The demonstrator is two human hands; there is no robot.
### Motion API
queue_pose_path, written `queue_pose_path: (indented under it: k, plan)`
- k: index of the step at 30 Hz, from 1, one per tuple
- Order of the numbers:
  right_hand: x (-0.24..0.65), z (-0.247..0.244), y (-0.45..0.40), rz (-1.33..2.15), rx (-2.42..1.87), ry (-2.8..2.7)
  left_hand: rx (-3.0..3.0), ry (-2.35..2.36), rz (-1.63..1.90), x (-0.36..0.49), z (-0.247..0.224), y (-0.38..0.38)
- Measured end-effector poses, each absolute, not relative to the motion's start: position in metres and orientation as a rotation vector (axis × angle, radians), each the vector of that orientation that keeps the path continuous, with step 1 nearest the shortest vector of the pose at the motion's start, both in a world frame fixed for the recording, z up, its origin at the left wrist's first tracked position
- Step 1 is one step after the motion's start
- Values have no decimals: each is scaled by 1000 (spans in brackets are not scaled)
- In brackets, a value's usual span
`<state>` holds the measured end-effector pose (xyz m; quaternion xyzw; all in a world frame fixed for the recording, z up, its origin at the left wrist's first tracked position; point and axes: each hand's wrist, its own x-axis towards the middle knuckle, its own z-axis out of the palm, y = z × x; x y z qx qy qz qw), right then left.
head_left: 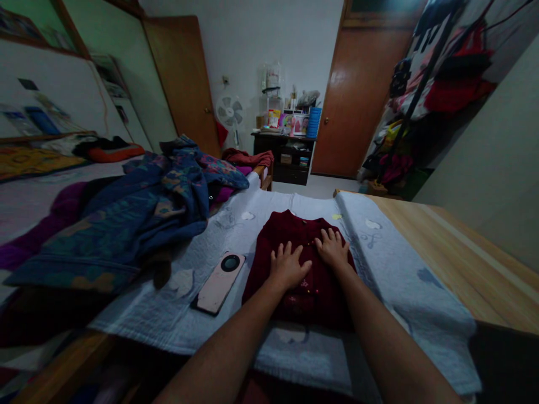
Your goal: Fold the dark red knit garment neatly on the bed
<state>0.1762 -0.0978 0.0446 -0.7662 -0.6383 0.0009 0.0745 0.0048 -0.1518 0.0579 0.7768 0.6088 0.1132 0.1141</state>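
A dark red garment (311, 308), folded into a compact shape, lies on a pale blue cloth (404, 264) in the middle of the view. My left hand (289, 266) rests flat on its left part, fingers spread. Farther up and to the right, my right hand (332, 247) lies on the same garment near its upper right edge, its fingers also apart. Neither hand grips anything. Small bright dots show on the garment's front between and below the hands. Left of the garment, a pink phone (217, 286) with a round dark camera ring lies on the cloth.
Blue patterned clothing (126, 216) is heaped at the left, partly over the cloth. A bare wooden board (455, 247) runs along the right. Behind stand a white fan (231, 111), a dark cabinet (273, 144) with containers, and a brown door (349, 101). Clothes hang at the right.
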Motion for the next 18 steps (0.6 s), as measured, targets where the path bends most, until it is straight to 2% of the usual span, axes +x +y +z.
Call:
queue_pose_path:
  k: [6, 18]
  plan:
    - [178, 42, -94, -109, -2231, -1982, 2279, 1786, 343, 5, 58, -152]
    - [173, 39, -93, -70, -2299, -1854, 2265, 1789, 278, 5, 62, -153]
